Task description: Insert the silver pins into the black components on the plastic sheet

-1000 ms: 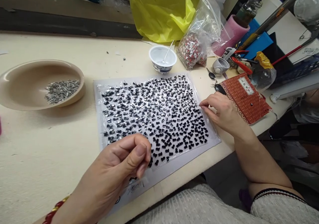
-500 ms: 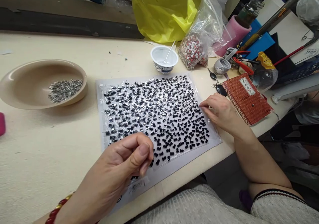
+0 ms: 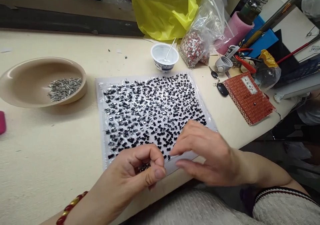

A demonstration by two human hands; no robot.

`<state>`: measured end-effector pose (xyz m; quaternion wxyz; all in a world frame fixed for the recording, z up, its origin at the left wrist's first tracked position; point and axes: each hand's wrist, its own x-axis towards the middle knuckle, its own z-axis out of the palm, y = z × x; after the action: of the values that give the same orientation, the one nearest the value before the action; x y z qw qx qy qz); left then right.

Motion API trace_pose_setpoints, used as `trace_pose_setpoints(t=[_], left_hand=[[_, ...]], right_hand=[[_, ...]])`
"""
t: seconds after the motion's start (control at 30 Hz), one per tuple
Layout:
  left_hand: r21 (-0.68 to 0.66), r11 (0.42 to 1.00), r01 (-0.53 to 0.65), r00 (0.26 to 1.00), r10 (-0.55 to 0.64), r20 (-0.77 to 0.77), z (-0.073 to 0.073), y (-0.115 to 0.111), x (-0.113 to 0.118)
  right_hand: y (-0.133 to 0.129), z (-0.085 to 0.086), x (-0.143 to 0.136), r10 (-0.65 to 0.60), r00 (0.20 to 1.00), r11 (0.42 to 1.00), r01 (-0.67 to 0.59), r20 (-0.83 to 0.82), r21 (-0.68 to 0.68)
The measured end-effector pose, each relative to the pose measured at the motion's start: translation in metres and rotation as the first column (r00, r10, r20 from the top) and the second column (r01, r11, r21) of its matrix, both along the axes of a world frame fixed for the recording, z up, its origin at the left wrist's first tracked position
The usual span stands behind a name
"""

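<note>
My left hand (image 3: 140, 175) is curled closed over the near edge of a plastic-covered white sheet (image 3: 98, 85). A few small shiny metal pieces (image 3: 144, 167) show inside its bent fingers. My right hand (image 3: 205, 151) is just to the right of it, with thumb and fingers apart and nothing visible between them. Many small black glossy pieces (image 3: 172, 120) cover the sheet, and thin pins stick up from some along the far edge. At left, a beige oval bowl (image 3: 30, 71) holds a heap of small silver metal pieces (image 3: 65, 88).
Behind the sheet stands a white cup (image 3: 163, 56) with a thin stick in it. A clear bag of red and white pieces (image 3: 195, 48) and a yellow plastic bag (image 3: 165, 15) lie beyond. Keys (image 3: 222, 89) and a red patterned pouch (image 3: 250, 100) lie at right.
My right hand has left the sheet's right edge and come down towards my left hand, its fingers now spread. My left hand has shifted slightly right, and metal pieces now show in it.
</note>
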<state>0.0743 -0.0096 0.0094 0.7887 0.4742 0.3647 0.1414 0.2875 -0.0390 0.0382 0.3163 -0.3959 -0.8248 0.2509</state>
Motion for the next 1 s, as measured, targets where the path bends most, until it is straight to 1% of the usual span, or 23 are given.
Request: trace_pose_setpoints(t=[0.03,0.1,0.2,0.27,0.33,0.37,0.4,0.43,0.47,0.5,0.53,0.57,0.6,0.67,0.77,0.87,1.0], left_hand=[[0.009,1.000,0.020,1.000,-0.021,0.007,0.000,0.000,0.000],[0.011,0.999,0.032,0.999,-0.032,0.025,-0.001,-0.001,0.000],[-0.013,1.000,0.011,0.998,-0.010,0.054,-0.001,0.000,-0.001],[-0.033,0.999,0.003,0.997,0.000,0.072,-0.002,0.000,-0.001],[-0.058,0.998,-0.001,0.994,0.007,0.106,-0.001,0.000,-0.001],[-0.085,0.996,-0.010,0.993,0.020,0.119,0.000,0.000,-0.001],[-0.110,0.994,-0.026,0.990,0.041,0.136,0.001,0.000,0.000],[-0.167,0.984,-0.054,0.990,0.075,0.123,0.003,0.000,0.000],[-0.210,0.973,-0.098,0.986,0.124,0.111,0.006,0.000,0.001],[-0.238,0.961,-0.141,0.978,0.172,0.116,0.008,0.000,0.002],[-0.255,0.950,-0.183,0.968,0.220,0.124,0.010,0.001,0.003],[-0.264,0.942,-0.208,0.959,0.250,0.136,0.012,0.002,0.003],[-0.271,0.936,-0.224,0.951,0.270,0.147,0.013,0.002,0.003],[-0.284,0.930,-0.233,0.948,0.282,0.146,0.012,0.003,0.002],[-0.312,0.929,-0.199,0.959,0.250,0.133,0.007,0.004,-0.002],[-0.306,0.939,-0.158,0.968,0.209,0.141,0.002,0.006,-0.005],[-0.213,0.957,-0.196,0.966,0.226,0.126,-0.001,0.007,-0.007]], right_hand=[[-0.002,-0.003,-0.008,0.036,0.998,0.999,-0.036,-0.044,-0.003],[-0.003,-0.010,-0.020,0.062,0.990,0.998,-0.062,-0.124,0.004],[-0.002,-0.018,-0.027,0.045,0.978,0.999,-0.044,-0.206,0.010],[-0.001,-0.017,-0.028,0.048,0.972,0.999,-0.048,-0.230,0.009],[0.002,-0.011,-0.024,0.051,0.974,0.999,-0.050,-0.220,0.009],[0.004,-0.008,-0.019,0.028,0.979,1.000,-0.025,-0.201,0.017],[0.007,-0.004,-0.011,-0.026,0.986,0.999,0.032,-0.165,0.035],[0.011,-0.002,-0.001,-0.110,0.987,0.991,0.118,-0.116,0.065],[0.015,-0.001,0.011,-0.231,0.971,0.964,0.236,-0.058,0.119],[0.019,-0.002,0.025,-0.355,0.934,0.921,0.343,0.033,0.185],[0.024,-0.005,0.039,-0.448,0.884,0.879,0.408,0.136,0.247],[0.027,-0.009,0.052,-0.508,0.832,0.853,0.448,0.225,0.268],[0.030,-0.013,0.063,-0.541,0.798,0.836,0.475,0.266,0.273],[0.034,-0.023,0.077,-0.557,0.759,0.830,0.498,0.338,0.251],[0.037,-0.033,0.081,-0.546,0.740,0.837,0.495,0.393,0.231],[0.038,-0.035,0.077,-0.540,0.734,0.840,0.495,0.411,0.221],[0.040,-0.035,0.078,-0.537,0.725,0.841,0.502,0.431,0.202]])
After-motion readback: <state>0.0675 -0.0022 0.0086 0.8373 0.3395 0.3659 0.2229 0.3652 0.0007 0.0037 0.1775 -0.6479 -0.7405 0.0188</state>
